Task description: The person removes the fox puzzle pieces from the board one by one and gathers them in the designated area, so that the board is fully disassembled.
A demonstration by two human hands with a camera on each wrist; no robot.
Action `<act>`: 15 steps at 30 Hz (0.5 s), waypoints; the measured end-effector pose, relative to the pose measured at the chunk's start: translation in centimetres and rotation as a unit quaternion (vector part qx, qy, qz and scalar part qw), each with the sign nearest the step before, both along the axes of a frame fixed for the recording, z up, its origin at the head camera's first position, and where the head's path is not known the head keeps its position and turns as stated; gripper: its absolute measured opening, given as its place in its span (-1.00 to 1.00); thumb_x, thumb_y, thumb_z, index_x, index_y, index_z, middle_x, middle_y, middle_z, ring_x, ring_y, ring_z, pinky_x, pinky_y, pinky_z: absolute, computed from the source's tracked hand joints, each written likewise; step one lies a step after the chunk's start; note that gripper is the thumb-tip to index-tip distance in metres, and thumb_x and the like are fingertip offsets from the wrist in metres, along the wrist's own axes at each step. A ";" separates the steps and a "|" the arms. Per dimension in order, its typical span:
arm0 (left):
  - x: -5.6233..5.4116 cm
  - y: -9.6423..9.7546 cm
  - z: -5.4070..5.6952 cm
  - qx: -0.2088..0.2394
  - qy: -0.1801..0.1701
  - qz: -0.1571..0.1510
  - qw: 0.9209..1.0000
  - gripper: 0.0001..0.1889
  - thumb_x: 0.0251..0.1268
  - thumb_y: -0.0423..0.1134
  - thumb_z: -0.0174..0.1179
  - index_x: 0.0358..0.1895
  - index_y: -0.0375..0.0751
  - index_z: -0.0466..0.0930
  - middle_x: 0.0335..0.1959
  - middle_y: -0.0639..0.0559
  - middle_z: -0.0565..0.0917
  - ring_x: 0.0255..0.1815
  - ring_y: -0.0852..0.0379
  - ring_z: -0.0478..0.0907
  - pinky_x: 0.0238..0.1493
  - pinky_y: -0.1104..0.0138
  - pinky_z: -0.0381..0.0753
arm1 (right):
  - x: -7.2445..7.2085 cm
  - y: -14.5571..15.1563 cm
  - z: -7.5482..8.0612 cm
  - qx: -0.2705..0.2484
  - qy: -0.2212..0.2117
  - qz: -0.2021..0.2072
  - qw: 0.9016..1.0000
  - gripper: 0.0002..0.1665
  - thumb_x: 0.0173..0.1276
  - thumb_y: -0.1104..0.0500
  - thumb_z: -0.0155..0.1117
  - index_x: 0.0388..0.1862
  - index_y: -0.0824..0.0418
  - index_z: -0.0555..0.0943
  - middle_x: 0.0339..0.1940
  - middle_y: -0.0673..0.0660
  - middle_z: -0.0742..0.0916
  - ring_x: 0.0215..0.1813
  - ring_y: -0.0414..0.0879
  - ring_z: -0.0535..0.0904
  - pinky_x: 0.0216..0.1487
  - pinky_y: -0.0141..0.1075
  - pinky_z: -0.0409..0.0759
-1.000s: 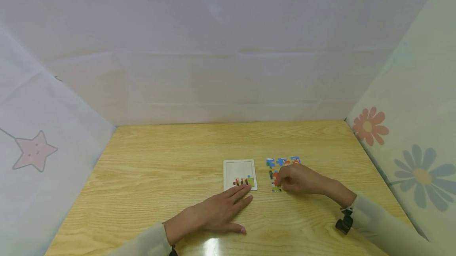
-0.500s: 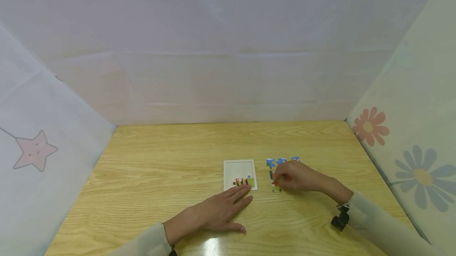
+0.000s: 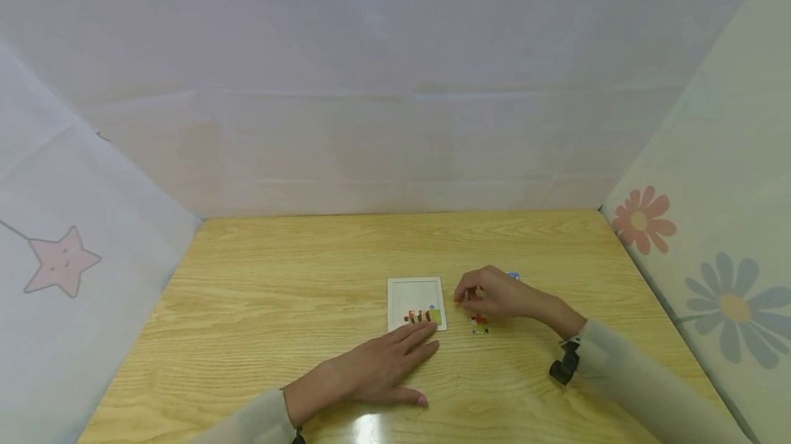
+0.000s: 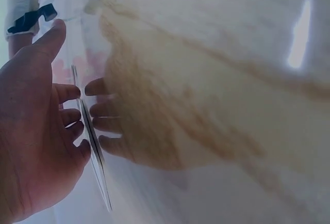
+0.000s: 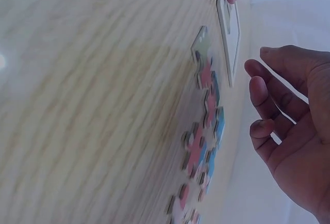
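A small white puzzle tray (image 3: 392,303) lies on the table, with several joined jigsaw pieces (image 3: 423,316) along its lower edge. My left hand (image 3: 386,365) lies palm down, its extended fingertips on the tray's near edge. The left wrist view shows the fingers beside the thin edge of the tray (image 4: 95,152). To the right of the tray are loose jigsaw pieces (image 3: 478,325), partly covered by my right hand (image 3: 494,291). Seen from the right wrist, the right hand (image 5: 296,110) hovers over the pieces (image 5: 196,149), fingers loosely bent, a gap between thumb and index, nothing visible in it.
The wooden table (image 3: 278,259) has a glossy top that mirrors the left hand. White cloth walls (image 3: 395,149) enclose it at the back and both sides. A dark wrist device (image 3: 564,363) sits on the right wrist.
My right hand has moved left and slightly away from me over the loose pieces, toward the tray, uncovering some pieces near me. My left hand and the tray have stayed in place.
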State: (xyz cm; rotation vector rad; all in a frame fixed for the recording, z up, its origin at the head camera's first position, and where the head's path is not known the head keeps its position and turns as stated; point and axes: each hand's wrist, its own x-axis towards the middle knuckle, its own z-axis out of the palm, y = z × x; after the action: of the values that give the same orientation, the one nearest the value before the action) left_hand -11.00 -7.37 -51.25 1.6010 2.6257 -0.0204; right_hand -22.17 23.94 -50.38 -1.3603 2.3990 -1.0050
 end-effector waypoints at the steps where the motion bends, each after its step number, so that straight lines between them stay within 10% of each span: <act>1: 0.0 0.0 0.0 0.001 0.003 -0.001 1.000 -0.06 0.57 0.49 -0.21 0.70 -0.17 0.16 0.75 -0.20 0.02 0.75 -0.11 -0.01 0.67 0.16 0.17 | -0.1 -0.3 0.1 0.000 -0.003 -0.001 1.000 -0.86 0.45 0.38 0.40 -0.09 0.23 0.79 -0.18 0.06 0.83 -0.28 -0.30 0.64 -0.26 -0.34 0.70; 15: 0.3 0.9 -0.1 0.019 0.014 -0.009 1.000 -0.07 0.58 0.48 -0.21 0.70 -0.16 0.16 0.76 -0.19 0.02 0.75 -0.11 -0.01 0.63 0.15 0.27 | -1.6 -4.3 0.1 0.023 -0.041 0.015 0.999 -0.85 0.54 0.25 0.37 0.00 0.19 0.79 -0.15 -0.02 0.83 -0.17 -0.33 0.66 -0.11 -0.36 0.71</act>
State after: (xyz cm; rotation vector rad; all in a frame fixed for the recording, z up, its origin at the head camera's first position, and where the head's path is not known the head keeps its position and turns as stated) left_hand -10.69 -6.43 -51.30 1.6487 2.6477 0.0052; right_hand -23.81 19.68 -50.26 -1.3092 2.3213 -0.9712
